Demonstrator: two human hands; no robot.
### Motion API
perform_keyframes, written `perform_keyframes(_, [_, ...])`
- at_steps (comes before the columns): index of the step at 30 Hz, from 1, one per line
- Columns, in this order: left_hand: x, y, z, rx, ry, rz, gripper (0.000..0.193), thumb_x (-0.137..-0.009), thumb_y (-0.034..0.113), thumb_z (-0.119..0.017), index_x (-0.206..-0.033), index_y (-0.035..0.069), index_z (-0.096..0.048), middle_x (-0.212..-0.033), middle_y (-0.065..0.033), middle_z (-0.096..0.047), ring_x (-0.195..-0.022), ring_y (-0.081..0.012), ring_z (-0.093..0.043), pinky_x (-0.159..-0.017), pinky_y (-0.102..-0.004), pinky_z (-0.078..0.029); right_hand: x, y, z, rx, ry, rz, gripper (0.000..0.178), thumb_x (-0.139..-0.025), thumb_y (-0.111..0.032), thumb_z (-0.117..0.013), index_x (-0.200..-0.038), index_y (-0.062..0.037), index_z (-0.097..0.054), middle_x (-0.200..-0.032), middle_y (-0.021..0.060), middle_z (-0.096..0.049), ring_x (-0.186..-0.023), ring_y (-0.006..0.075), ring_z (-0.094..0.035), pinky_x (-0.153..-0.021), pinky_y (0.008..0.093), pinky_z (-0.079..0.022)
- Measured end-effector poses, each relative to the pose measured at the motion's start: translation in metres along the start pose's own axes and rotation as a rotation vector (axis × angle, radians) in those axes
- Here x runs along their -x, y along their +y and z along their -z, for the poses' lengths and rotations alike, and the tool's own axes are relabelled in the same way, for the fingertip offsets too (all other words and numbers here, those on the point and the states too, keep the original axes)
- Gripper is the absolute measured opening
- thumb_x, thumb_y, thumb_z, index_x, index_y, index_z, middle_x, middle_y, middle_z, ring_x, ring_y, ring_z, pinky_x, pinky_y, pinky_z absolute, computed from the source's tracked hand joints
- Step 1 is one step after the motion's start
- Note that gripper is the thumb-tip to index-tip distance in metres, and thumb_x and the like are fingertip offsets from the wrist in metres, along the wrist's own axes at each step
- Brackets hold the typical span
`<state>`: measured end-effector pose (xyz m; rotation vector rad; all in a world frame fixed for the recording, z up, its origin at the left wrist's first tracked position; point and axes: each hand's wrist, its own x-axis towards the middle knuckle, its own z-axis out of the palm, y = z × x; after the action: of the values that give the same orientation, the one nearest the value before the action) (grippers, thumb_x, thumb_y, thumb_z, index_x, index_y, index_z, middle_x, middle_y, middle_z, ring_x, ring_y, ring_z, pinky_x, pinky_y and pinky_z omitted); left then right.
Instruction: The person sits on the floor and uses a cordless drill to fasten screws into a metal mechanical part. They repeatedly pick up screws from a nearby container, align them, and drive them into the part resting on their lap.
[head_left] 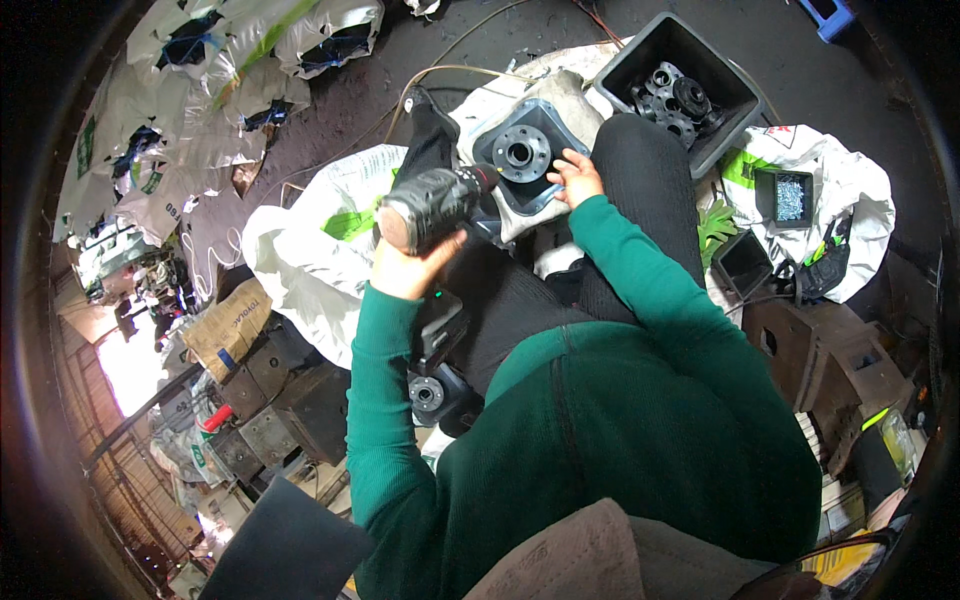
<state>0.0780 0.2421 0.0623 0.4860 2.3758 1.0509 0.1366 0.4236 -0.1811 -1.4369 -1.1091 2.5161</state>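
My left hand (408, 270) is wrapped round the grip of a dark cordless drill (432, 212). The drill's front end points to the right, close to a round metal flange (520, 153) with a ring of holes. That flange sits in the middle of a dark, star-cornered base plate (485, 140) lying between my knees on pale cloth or plastic. Beside the flange's right side, my right hand (580, 182) has its fingers apart at the plate's edge. Whether a small piece lies at its fingertips is too small to tell.
A dark bin (735, 75) with several round metal parts stands beyond my right knee. On white sacking at right are a small tray of screws (788, 198) and a dark box (742, 262). Another flanged part (427, 394) lies by my left hip. Plastic-wrapped bundles (200, 90) fill the far left.
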Motion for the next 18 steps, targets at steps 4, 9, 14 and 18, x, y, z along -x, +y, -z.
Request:
perform_keyframes(4, [0.04,0.008,-0.011,0.036,-0.104,0.038,0.048,-0.073,0.013,-0.075,-0.114,0.002,-0.054,-0.105,-0.011,-0.061,-0.095,-0.018,-0.059,-0.084,-0.0312,-0.046,0.052,-0.023,0.026,-0.112,-0.551,0.152,0.07,-0.081,0.009,-0.039,-0.143,-0.0138,-0.016,-0.127,0.0163,-0.047,-0.111,0.0236,-0.053,-0.076,0.027,-0.047])
perform_keyframes(9, [0.062,0.017,-0.014,0.197,-0.137,-0.016,0.044,-0.073,0.011,-0.074,-0.111,0.0,-0.055,-0.104,-0.0088,-0.061,-0.094,-0.017,-0.059,-0.083,-0.0308,-0.046,0.096,-0.047,0.023,0.184,-0.876,0.503,0.089,-0.066,0.015,-0.028,-0.146,-0.017,-0.003,-0.131,0.0164,-0.046,-0.12,0.0243,-0.049,-0.095,0.0285,-0.036])
perform_keyframes(14, [0.069,0.019,-0.006,0.075,-0.159,-0.053,0.046,-0.072,0.009,-0.075,-0.112,0.0,-0.054,-0.105,-0.0092,-0.061,-0.096,-0.0165,-0.058,-0.085,-0.0307,-0.046,0.111,-0.059,0.013,0.168,-0.903,0.529,0.094,-0.061,0.015,-0.027,-0.146,-0.0154,-0.001,-0.13,0.0182,-0.047,-0.121,0.0266,-0.046,-0.103,0.0341,-0.032])
perform_keyframes(18, [0.072,0.017,-0.007,0.129,-0.111,-0.07,0.047,-0.072,0.008,-0.075,-0.113,0.0,-0.054,-0.105,-0.0095,-0.061,-0.096,-0.0167,-0.058,-0.085,-0.0305,-0.046,0.113,-0.062,0.012,0.23,-0.93,0.585,0.093,-0.06,0.013,-0.026,-0.145,-0.0142,0.0,-0.13,0.0198,-0.045,-0.123,0.0287,-0.044,-0.107,0.0394,-0.027])
